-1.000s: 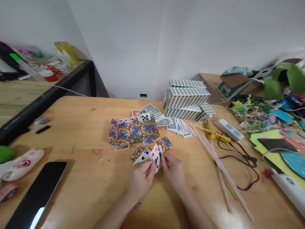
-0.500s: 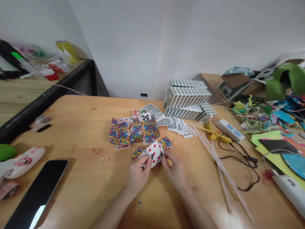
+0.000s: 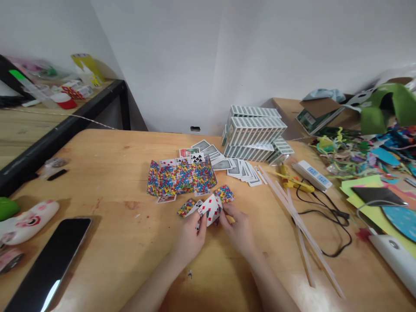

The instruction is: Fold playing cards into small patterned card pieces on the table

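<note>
Between my fingertips, low over the table, are a few playing cards (image 3: 210, 203). The front one shows red diamonds. A black-suited card (image 3: 198, 203) marked 6 peeks out behind it. My left hand (image 3: 191, 232) pinches the left side, thumb on the front. My right hand (image 3: 239, 229) grips the right edge. Small pieces with a colourful pattern (image 3: 225, 193) show beyond the cards, partly covered by them. Farther off stands a folded, upright panel of the same bright pattern (image 3: 185, 178), with several playing cards (image 3: 196, 158) along its top edge. Another card (image 3: 167, 199) lies at its foot.
Face-down cards (image 3: 242, 170) spread behind, before stacked green-striped boxes (image 3: 256, 130). Rightward are translucent glue sticks (image 3: 302, 229), a yellow glue gun (image 3: 297, 184), a power strip (image 3: 312, 175) and a black cable (image 3: 338, 212). A phone (image 3: 52, 260) lies left.
The black-suited card behind the diamonds card now shows more of its corner on the left. Both hands keep their hold, almost in place. The whole view has shifted slightly.
</note>
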A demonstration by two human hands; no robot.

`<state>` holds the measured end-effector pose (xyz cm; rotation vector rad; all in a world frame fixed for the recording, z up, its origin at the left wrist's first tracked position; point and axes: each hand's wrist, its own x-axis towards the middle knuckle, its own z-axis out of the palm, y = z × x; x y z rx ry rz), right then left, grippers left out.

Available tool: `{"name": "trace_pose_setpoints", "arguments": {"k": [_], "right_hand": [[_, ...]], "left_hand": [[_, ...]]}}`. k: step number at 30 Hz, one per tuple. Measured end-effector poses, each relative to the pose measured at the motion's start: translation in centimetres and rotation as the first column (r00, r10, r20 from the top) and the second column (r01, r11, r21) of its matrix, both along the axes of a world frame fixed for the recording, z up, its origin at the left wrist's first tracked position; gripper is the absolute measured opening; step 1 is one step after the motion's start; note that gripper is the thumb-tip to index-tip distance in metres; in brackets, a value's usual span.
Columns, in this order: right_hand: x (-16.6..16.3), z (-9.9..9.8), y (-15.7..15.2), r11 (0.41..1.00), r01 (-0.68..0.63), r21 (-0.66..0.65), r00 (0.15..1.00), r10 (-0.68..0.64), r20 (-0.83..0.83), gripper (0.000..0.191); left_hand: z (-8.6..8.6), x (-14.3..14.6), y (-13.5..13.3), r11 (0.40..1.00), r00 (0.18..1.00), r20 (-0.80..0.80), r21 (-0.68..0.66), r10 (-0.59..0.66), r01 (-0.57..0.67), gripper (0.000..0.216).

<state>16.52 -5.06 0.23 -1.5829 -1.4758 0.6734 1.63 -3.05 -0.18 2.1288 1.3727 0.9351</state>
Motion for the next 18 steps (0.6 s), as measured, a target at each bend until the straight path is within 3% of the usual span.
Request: {"name": "trace_pose_setpoints", "arguments": {"k": [5,10,18], "right_hand": [[0.7,0.3,-0.1,0.997,-0.018,0.074,0.995,0.010,0.104,0.016],[1.2,0.1,-0.2,0.987,-0.048,0.155,0.992,0.029,0.125,0.023],[1.5,-0.9,-0.5,0.985,-0.024,0.168,0.986,-0.004,0.168,0.024]], "left_hand": [[0.2,-0.1,0.1,0.993,0.997,-0.074,0.111,-0.024,0.032,0.024],[0.3,-0.1,0.0,0.979,0.988,-0.057,0.142,-0.142,0.149,0.017],[0.9,0.1,-0.3,0.975,0.986,-0.102,0.165,-0.133,0.149,0.018]]}}
